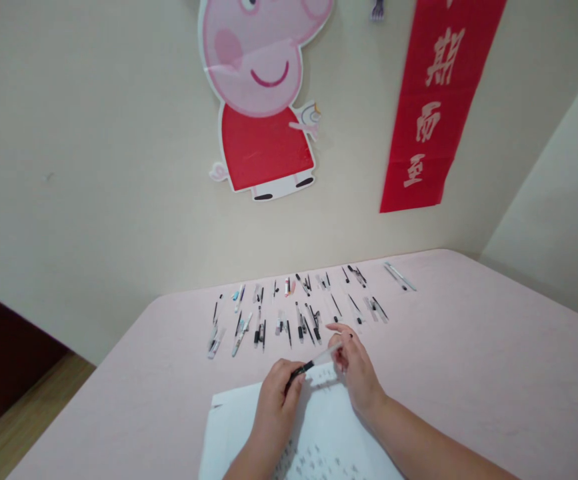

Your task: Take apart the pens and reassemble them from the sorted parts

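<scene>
A pen with a clear barrel (327,353) and a black grip section is held aslant over the paper. My left hand (276,390) is closed around its black end. At the clear end, the curled fingers of my right hand (356,373) meet the barrel, with the index finger stretched out to the left. A small black piece (351,335) shows among those right fingers; its kind is unclear. Below both hands lies a stack of white paper (233,417) with dark handwritten marks, partly covered by my forearms.
Taken-apart pens lie in two rows on the pink tabletop (469,347), including a black refill (289,335) and a pale blue pen (241,335). Two pale, slim pens (399,276) lie at the back right. Behind stands a wall with a pig cutout (266,147) and a red banner (429,127).
</scene>
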`<state>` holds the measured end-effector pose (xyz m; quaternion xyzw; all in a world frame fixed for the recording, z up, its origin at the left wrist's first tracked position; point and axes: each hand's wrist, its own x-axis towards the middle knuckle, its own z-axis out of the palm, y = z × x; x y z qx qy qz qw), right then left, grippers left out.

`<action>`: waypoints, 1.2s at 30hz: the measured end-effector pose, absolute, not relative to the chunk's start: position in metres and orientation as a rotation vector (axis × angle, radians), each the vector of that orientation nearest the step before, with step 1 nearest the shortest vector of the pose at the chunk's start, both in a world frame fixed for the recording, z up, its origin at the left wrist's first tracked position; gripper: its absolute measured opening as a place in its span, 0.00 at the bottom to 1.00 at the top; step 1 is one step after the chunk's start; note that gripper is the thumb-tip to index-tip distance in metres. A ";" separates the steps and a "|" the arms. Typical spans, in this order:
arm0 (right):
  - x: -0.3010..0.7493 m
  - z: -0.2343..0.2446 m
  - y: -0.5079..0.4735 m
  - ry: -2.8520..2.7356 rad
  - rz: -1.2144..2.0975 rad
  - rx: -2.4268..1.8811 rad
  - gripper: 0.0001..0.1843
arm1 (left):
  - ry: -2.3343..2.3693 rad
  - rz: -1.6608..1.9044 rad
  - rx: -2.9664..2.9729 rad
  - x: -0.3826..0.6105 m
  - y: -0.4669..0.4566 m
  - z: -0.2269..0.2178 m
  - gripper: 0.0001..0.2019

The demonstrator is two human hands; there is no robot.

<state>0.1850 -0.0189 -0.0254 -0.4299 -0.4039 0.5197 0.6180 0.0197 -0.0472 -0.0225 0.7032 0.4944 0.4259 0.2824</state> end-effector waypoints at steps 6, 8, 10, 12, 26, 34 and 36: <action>0.195 -0.034 -0.009 -0.850 1.042 -1.129 0.23 | 1.364 1.170 1.865 0.020 -0.046 -0.022 0.10; 0.195 -0.035 -0.009 -0.870 1.048 -1.148 0.23 | 1.363 1.170 1.867 0.020 -0.046 -0.023 0.10; 0.194 -0.034 -0.011 -0.885 1.068 -1.152 0.24 | 1.360 1.160 1.873 0.020 -0.045 -0.023 0.10; 0.193 -0.032 -0.012 -0.906 1.090 -1.144 0.25 | 1.356 1.159 1.876 0.020 -0.045 -0.023 0.10; 0.184 -0.030 -0.009 -0.777 1.352 -0.948 0.27 | 1.329 1.184 1.867 0.020 -0.046 -0.024 0.10; 0.183 -0.028 -0.011 -0.751 1.381 -0.908 0.27 | 1.348 1.162 1.829 0.021 -0.045 -0.023 0.11; 0.182 -0.026 -0.012 -0.744 1.383 -0.901 0.27 | 1.347 1.162 1.822 0.021 -0.045 -0.023 0.11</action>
